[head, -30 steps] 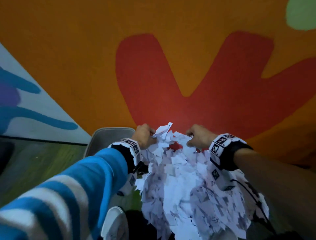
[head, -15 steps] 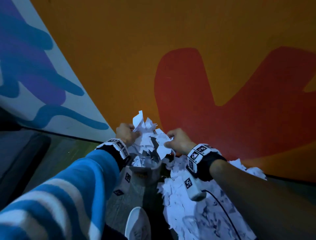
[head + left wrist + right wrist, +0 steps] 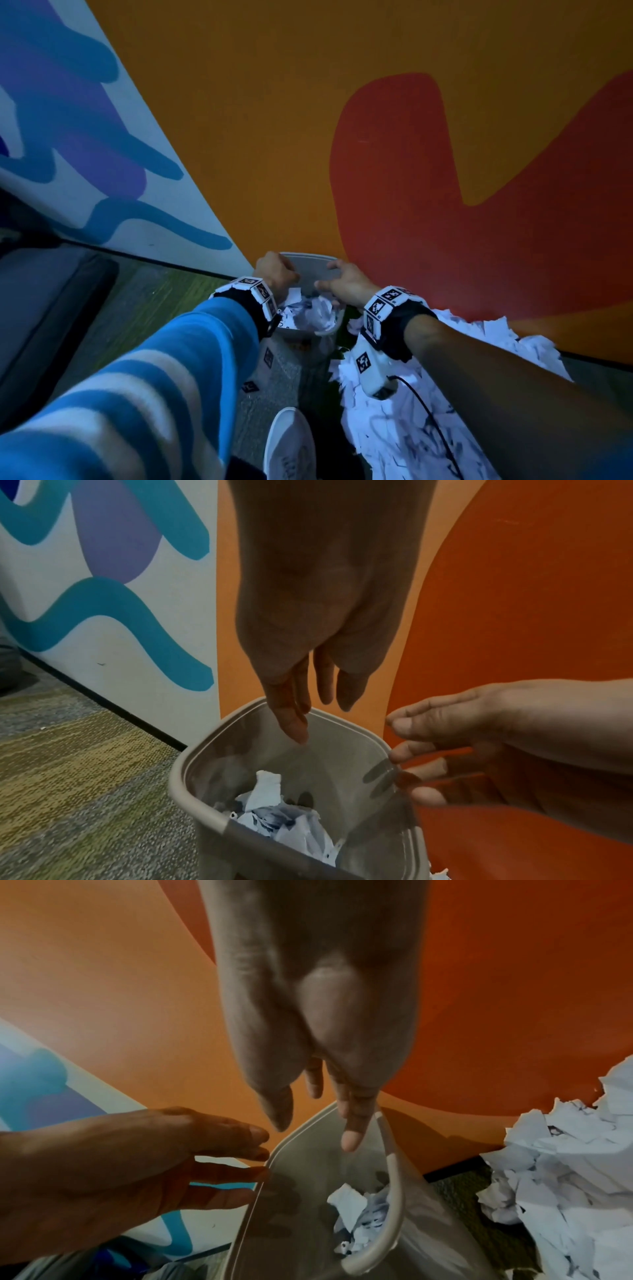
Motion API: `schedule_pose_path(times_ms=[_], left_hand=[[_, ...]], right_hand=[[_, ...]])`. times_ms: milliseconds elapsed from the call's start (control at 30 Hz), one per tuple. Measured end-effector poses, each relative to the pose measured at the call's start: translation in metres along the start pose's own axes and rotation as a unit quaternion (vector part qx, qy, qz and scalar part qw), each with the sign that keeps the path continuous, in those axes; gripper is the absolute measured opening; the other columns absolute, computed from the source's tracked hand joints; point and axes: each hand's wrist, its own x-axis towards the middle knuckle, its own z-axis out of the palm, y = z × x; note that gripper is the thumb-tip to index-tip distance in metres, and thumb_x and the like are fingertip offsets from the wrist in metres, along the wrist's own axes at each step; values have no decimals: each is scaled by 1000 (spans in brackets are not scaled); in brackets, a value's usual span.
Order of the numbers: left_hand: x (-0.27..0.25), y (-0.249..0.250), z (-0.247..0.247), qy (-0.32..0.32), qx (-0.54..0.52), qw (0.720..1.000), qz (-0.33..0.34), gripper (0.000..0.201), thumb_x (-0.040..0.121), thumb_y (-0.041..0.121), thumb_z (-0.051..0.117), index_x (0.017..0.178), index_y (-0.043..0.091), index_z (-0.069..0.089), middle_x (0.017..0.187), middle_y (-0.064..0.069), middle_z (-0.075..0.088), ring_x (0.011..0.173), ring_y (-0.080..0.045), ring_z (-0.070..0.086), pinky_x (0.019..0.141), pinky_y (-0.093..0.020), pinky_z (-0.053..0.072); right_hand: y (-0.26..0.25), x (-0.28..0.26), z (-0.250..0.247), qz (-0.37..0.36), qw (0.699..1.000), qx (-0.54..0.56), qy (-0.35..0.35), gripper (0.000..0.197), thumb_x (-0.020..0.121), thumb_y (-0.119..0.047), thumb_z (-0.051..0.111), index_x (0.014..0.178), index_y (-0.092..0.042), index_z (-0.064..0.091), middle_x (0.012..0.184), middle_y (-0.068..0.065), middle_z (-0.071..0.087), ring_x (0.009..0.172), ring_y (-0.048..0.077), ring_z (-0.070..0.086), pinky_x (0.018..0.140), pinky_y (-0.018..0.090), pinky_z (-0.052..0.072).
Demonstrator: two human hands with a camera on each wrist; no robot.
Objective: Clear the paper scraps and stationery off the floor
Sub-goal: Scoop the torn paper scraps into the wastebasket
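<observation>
Half a second ago we held a bundle of white scraps between both hands above the bin; now that bundle lies inside the grey bin [image 3: 310,260] at the lower centre of the head view, and our view has swung further left along the painted wall [image 3: 274,120].

Our left hand [image 3: 275,274] hovers over the bin's left rim, and the left wrist view shows its fingers [image 3: 291,723] hanging straight and loose, holding nothing. Our right hand [image 3: 346,282] hovers over the right rim with fingers spread and slightly bent, also empty. The dropped scraps [image 3: 308,313] sit crumpled low in the bin.

A large heap of paper scraps [image 3: 404,428] covers the floor at the lower right of the head view, against the wall and just beside the bin, so we judge most of the clearing is not yet done. No stationery shows in any view.

We see some risks. The bin is light and narrow, so a knock from a wrist could tip it. Loose scraps could spill over the rim once it fills. The cable [image 3: 428,414] trailing across the heap could snag as we scoop.

We can read no brand or words anywhere; the wrist bands [image 3: 383,303] carry only black-and-white square markers.
</observation>
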Motion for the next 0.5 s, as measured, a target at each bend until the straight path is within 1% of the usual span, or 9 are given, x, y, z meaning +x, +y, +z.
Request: schedule_pose_path(times_ms=[67, 100, 133, 167, 233, 300, 367, 433, 500], left_hand=[[-3, 5, 1, -6, 13, 1000, 8, 15, 85, 16, 76, 99, 12, 77, 95, -3, 73, 69, -12, 65, 51, -14, 50], [-3, 7, 3, -16, 21, 999, 20, 13, 86, 16, 75, 98, 12, 76, 95, -4, 73, 69, -13, 66, 49, -15, 50], [-4, 11, 4, -26, 24, 999, 34, 12, 85, 17, 75, 97, 12, 76, 95, -5, 74, 73, -16, 68, 54, -22, 56], [-5, 15, 6, -36, 21, 998, 48, 12, 85, 16, 74, 95, 11, 76, 95, -7, 74, 78, -20, 70, 64, -29, 60], [-11, 28, 12, -57, 23, 994, 89, 13, 86, 14, 72, 98, 9, 74, 96, -9, 74, 84, -23, 71, 76, -34, 60], [-19, 44, 21, -77, 47, 986, 143, 14, 89, 15, 69, 100, 8, 74, 97, -8, 74, 83, -21, 68, 73, -29, 56], [-28, 63, 35, -115, 85, 969, 200, 16, 90, 20, 68, 99, 9, 74, 97, -5, 74, 84, -19, 67, 70, -26, 50], [-35, 80, 54, -150, 134, 951, 235, 15, 89, 23, 67, 91, 9, 71, 94, -4, 72, 86, -18, 64, 72, -26, 46], [-41, 95, 76, -170, 162, 939, 252, 14, 87, 24, 65, 88, 11, 71, 93, -6, 73, 88, -21, 66, 76, -29, 51]], right_hand=[[5, -1, -9, 3, 1000, -11, 10, 56, 82, -26, 77, 130, -21, 48, 95, 9, 63, 62, 23, 62, 63, 34, 57], [7, -5, -15, 1, 1000, -22, 10, 53, 83, -24, 76, 129, -18, 51, 98, 10, 63, 67, 25, 66, 66, 35, 60], [10, -7, -22, -4, 999, -35, 9, 50, 85, -22, 75, 128, -15, 52, 103, 10, 64, 74, 25, 68, 66, 34, 61], [12, -12, -30, -11, 998, -53, 8, 47, 86, -20, 73, 128, -13, 53, 108, 11, 64, 77, 23, 68, 59, 30, 59], [19, -24, -52, -24, 994, -103, 6, 43, 88, -21, 72, 127, -12, 55, 112, 9, 64, 76, 19, 65, 54, 27, 56], [28, -35, -77, -21, 987, -160, 1, 43, 87, -24, 73, 126, -13, 57, 113, 9, 65, 81, 23, 69, 67, 38, 61], [38, -50, -106, -16, 975, -219, -10, 40, 88, -26, 72, 123, -13, 58, 115, 9, 65, 82, 24, 70, 71, 40, 62], [48, -65, -135, -8, 959, -281, -25, 29, 89, -25, 70, 113, -10, 63, 105, 11, 68, 77, 22, 69, 67, 35, 61], [63, -75, -162, 11, 944, -328, -29, 20, 89, -21, 69, 101, -6, 68, 86, 11, 69, 65, 18, 65, 56, 29, 57]])
